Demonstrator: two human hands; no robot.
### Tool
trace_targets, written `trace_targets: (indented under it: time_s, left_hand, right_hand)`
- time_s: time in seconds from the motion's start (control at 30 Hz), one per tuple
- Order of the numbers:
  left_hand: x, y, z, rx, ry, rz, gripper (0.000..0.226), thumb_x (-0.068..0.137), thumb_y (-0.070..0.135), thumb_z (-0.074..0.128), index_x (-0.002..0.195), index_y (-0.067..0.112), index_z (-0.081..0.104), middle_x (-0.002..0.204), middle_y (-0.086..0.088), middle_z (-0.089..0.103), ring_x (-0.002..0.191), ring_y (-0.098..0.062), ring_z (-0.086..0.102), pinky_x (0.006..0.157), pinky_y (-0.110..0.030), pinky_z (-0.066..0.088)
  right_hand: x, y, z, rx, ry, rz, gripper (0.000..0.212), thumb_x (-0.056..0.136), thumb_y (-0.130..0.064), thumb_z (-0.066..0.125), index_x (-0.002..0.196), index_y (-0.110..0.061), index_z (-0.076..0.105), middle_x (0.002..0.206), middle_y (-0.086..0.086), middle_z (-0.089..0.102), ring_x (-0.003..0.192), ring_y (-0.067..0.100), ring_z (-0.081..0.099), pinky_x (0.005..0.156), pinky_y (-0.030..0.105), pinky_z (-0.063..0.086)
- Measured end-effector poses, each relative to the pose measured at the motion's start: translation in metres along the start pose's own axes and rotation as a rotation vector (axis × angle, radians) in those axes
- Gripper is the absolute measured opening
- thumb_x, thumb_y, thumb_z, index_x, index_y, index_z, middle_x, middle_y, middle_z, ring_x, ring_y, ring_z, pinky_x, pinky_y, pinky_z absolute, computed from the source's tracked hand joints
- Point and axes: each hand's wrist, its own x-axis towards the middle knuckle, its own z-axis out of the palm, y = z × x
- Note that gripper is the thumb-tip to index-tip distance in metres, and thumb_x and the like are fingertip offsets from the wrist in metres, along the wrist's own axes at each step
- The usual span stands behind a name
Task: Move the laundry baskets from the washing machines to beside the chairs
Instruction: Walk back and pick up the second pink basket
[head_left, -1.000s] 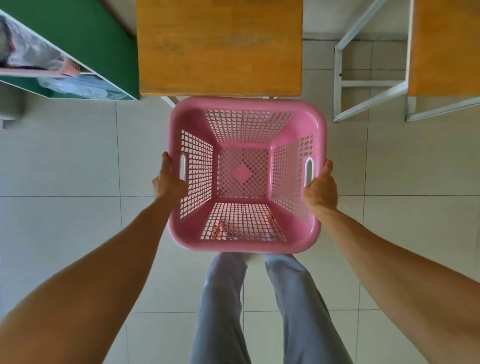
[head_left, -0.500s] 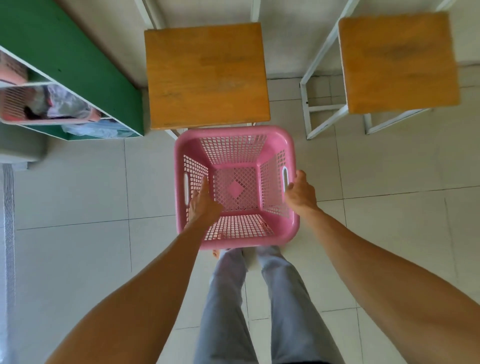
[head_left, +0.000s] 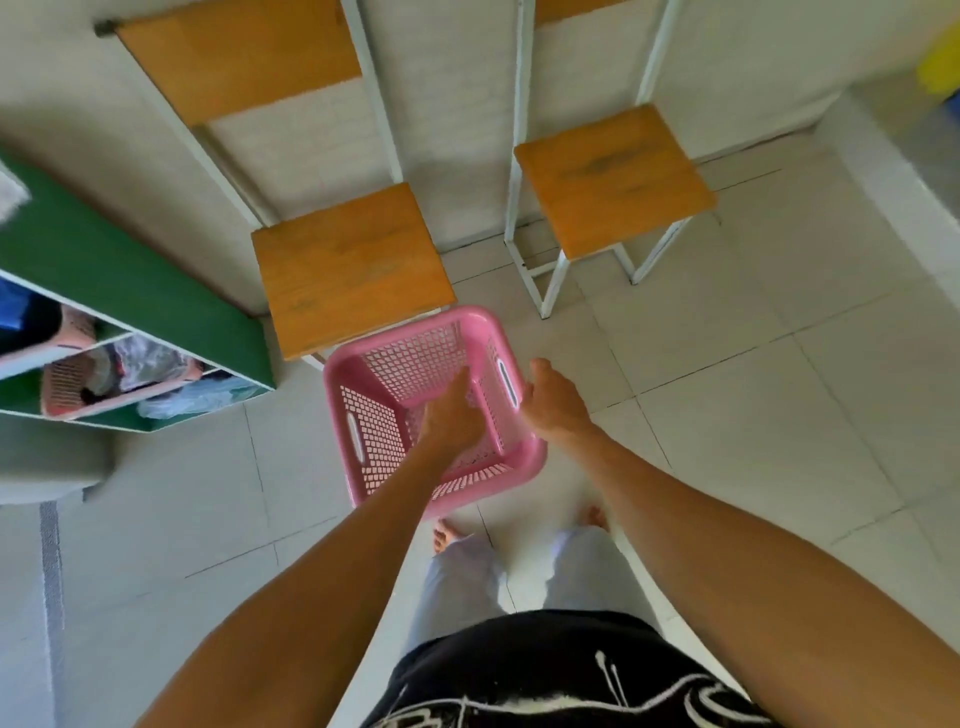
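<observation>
An empty pink laundry basket (head_left: 363, 415) stands on the tiled floor, its far rim just under the front edge of the left wooden chair (head_left: 353, 265). A second wooden chair (head_left: 613, 176) stands to the right, against the wall. My left hand (head_left: 452, 410) hovers over the inside of the basket with loose fingers, holding nothing. Just outside the basket's right rim and beside its handle slot, my right hand (head_left: 553, 400) has its fingers apart and no grip on the rim.
A green shelf unit (head_left: 104, 270) with clothes and a small pink basket in its compartments stands at the left. A grey block (head_left: 47, 462) sits at the lower left. My bare feet are just behind the basket. Open tiled floor spreads to the right.
The basket has gone down to the floor by the left chair. Both hands have let go of its handles. The view has pulled back and up, showing both chairs.
</observation>
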Motion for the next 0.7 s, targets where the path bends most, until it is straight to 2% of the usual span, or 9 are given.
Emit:
trace_targets:
  time_s: [0.07,0.1,0.17,0.27,0.33,0.4,0.53,0.7]
  left_hand:
    - [0.002,0.03,0.01,0.066,-0.015,0.049,0.07,0.095,0.005,0.051,0.157,0.022,0.021,0.152,-0.012,0.043,0.066,-0.005,0.058,0.056,-0.025,0.055]
    - [0.003,0.047,0.016,0.092,-0.025,0.067,0.071,0.095,0.005,0.051,0.157,0.022,0.021,0.153,-0.012,0.042,0.076,-0.008,0.063,0.06,-0.023,0.055]
    - [0.003,0.08,0.032,0.105,-0.051,0.107,0.07,0.093,0.004,0.051,0.156,0.021,0.025,0.152,-0.015,0.043,0.11,-0.026,0.065,0.08,-0.031,0.058]
    - [0.006,0.133,0.062,0.159,-0.09,0.138,0.068,0.089,0.007,0.051,0.153,0.019,0.031,0.153,-0.016,0.041,0.129,-0.034,0.054,0.103,-0.048,0.049]
    - [0.006,0.169,0.085,0.202,-0.119,0.158,0.069,0.087,0.009,0.05,0.153,0.02,0.033,0.154,-0.015,0.039,0.136,-0.035,0.045,0.11,-0.051,0.04]
    - [0.005,0.209,0.108,0.253,-0.145,0.184,0.067,0.087,0.01,0.049,0.152,0.02,0.035,0.154,-0.014,0.04,0.14,-0.035,0.04,0.113,-0.048,0.038]
    - [0.008,0.289,0.157,0.308,-0.186,0.26,0.063,0.091,0.012,0.047,0.152,0.021,0.036,0.154,-0.011,0.041,0.139,-0.029,0.042,0.113,-0.041,0.038]
    - [0.009,0.378,0.219,0.446,-0.25,0.413,0.062,0.094,0.016,0.046,0.154,0.023,0.033,0.155,-0.009,0.037,0.142,-0.029,0.036,0.116,-0.04,0.032]
  right_hand:
    - [-0.009,0.02,-0.022,-0.014,0.023,0.022,0.037,0.104,-0.018,0.041,0.138,-0.004,0.043,0.123,0.016,0.062,0.101,0.031,0.063,0.068,0.029,0.048]
    - [-0.013,0.032,-0.033,-0.013,0.037,0.036,0.04,0.105,-0.019,0.042,0.142,-0.005,0.041,0.128,0.016,0.06,0.111,0.033,0.061,0.079,0.035,0.051]
    - [-0.02,0.06,-0.055,-0.005,0.079,0.051,0.042,0.105,-0.022,0.041,0.144,-0.006,0.04,0.131,0.017,0.058,0.119,0.034,0.058,0.091,0.041,0.05]
    - [-0.029,0.107,-0.092,0.018,0.131,0.065,0.042,0.104,-0.023,0.039,0.143,-0.007,0.041,0.132,0.018,0.058,0.121,0.036,0.056,0.093,0.045,0.05]
    - [-0.034,0.141,-0.119,0.032,0.166,0.074,0.041,0.104,-0.024,0.039,0.142,-0.007,0.042,0.131,0.018,0.058,0.121,0.036,0.055,0.093,0.047,0.05]
    - [-0.038,0.175,-0.146,0.054,0.205,0.096,0.042,0.104,-0.025,0.039,0.142,-0.007,0.042,0.131,0.017,0.058,0.122,0.035,0.054,0.092,0.046,0.049]
    - [-0.049,0.247,-0.193,0.109,0.281,0.161,0.041,0.104,-0.027,0.039,0.141,-0.009,0.043,0.13,0.015,0.058,0.121,0.033,0.054,0.091,0.045,0.049]
    - [-0.065,0.338,-0.244,0.245,0.363,0.293,0.047,0.103,-0.03,0.039,0.145,-0.009,0.039,0.136,0.017,0.055,0.125,0.035,0.052,0.096,0.046,0.047]
